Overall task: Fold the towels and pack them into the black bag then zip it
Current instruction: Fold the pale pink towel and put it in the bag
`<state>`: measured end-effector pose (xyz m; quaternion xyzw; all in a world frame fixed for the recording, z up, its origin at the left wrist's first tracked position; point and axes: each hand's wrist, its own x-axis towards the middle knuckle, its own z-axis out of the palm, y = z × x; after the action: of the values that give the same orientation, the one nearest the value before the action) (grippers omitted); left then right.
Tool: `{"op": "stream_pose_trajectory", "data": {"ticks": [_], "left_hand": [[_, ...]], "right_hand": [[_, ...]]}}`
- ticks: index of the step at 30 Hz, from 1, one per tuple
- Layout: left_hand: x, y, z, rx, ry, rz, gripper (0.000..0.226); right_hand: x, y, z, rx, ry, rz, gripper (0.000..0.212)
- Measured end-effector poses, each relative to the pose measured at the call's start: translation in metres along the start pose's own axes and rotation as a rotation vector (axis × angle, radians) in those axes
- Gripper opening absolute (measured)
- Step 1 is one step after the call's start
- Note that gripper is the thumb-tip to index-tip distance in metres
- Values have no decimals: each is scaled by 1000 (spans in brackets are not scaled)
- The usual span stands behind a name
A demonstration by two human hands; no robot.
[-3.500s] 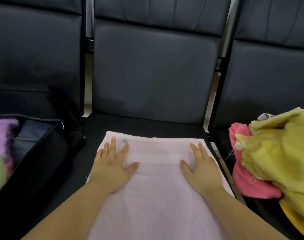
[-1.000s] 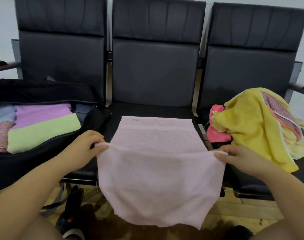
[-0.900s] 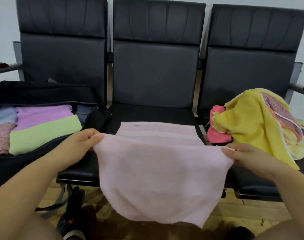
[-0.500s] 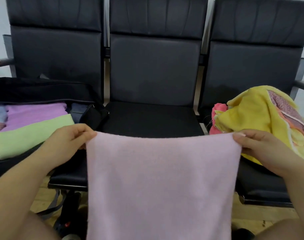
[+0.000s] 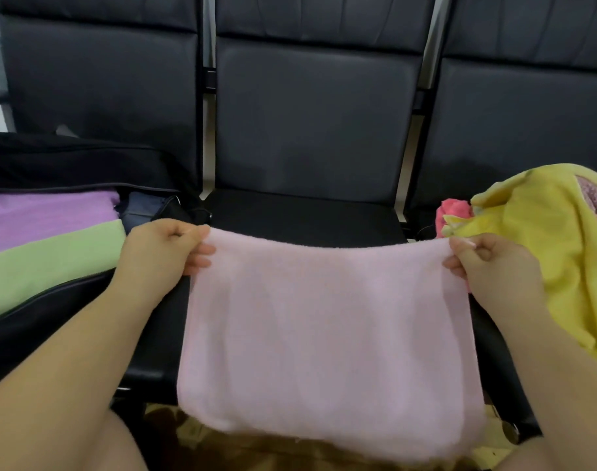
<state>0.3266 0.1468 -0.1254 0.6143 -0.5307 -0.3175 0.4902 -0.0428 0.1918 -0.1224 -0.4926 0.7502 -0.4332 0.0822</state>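
A pale pink towel (image 5: 327,334) hangs doubled over in front of the middle seat (image 5: 300,215), its lower edge below the seat's front. My left hand (image 5: 161,253) pinches its top left corner and my right hand (image 5: 487,263) pinches its top right corner, stretching the fold line level. The black bag (image 5: 69,311) lies unzipped on the left seat, holding a folded purple towel (image 5: 45,215) and a folded green towel (image 5: 49,263).
On the right seat lies a loose heap: a yellow towel (image 5: 545,239) over a coral pink one (image 5: 451,212). Three black padded chair backs stand behind. A patterned brown floor shows below the seat edge.
The pink towel was lifted off the middle seat by its near edge and now hangs folded in half from both hands. The seat surface behind it is bare.
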Motion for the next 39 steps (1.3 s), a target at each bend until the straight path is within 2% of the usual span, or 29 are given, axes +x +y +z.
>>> {"op": "stream_pose_trajectory", "data": {"ticks": [3,6,8,11,12,14,17,19,22,25,28,31,34,37,39], "left_hand": [[9,-5,16,27,65,75,7],[9,-4,37,185,16,158,39],[9,-6,50,299,-161,143,67],[8,-17,67,600,-591,42,104],[4,-17,71,793,-703,8,106],[-5,-15,76,1074,-816,-27,97],[-18,-6,79,1190,-914,-138,92],[-22,-8,78,1245,-924,-155,100],[-17,-20,84,1206,-836,-142,108],[-10,-26,89,1134,-692,-82,102],[-18,-19,87,1160,-698,-67,93],[-28,-14,75,1200,-783,-126,90],[-23,-19,56,1204,-791,-160,86],[-16,-25,49,1166,-723,-103,91],[-17,-26,47,1158,-662,-37,86]], "right_hand": [[3,-5,15,-28,104,-38,25],[5,-8,31,-39,23,-99,39],[4,-6,44,-118,-149,-130,66],[-4,-5,59,-238,-555,-62,107],[-7,-7,60,-306,-650,-43,111],[-13,-9,60,-447,-780,-4,107],[-24,-8,58,-695,-953,65,101],[-28,-8,61,-813,-1012,75,103],[-24,-5,73,-799,-973,68,104],[-20,-4,81,-729,-828,-3,96],[-26,-9,72,-626,-766,-9,96],[-34,-12,56,-640,-856,-26,95],[-39,-7,49,-736,-997,18,94],[-37,-3,47,-667,-936,-42,88],[-36,-1,41,-587,-909,-40,84]]}}
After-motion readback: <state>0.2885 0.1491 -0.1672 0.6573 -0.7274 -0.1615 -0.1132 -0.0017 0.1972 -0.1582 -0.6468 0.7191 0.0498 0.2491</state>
